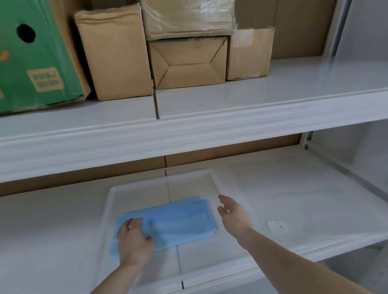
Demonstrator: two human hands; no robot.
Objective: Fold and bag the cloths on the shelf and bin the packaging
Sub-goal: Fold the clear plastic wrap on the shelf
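Observation:
A folded light-blue cloth [180, 221] lies in a shallow clear plastic tray [214, 181] on the lower white shelf [304, 194]. My left hand [132, 242] rests flat on the cloth's left end, fingers spread and pressing down, gripping nothing. Just off the cloth's right edge, my right hand [233, 213] hovers with its palm turned inward and its fingers apart; it touches nothing. A small scrap of white packaging [278, 225] lies on the shelf to the right of the tray.
The upper shelf [185, 128] juts out above the tray. On it stand a green carton [13, 59] at the left and several brown cardboard boxes [190, 61]. A white upright post [351, 0] closes the right side.

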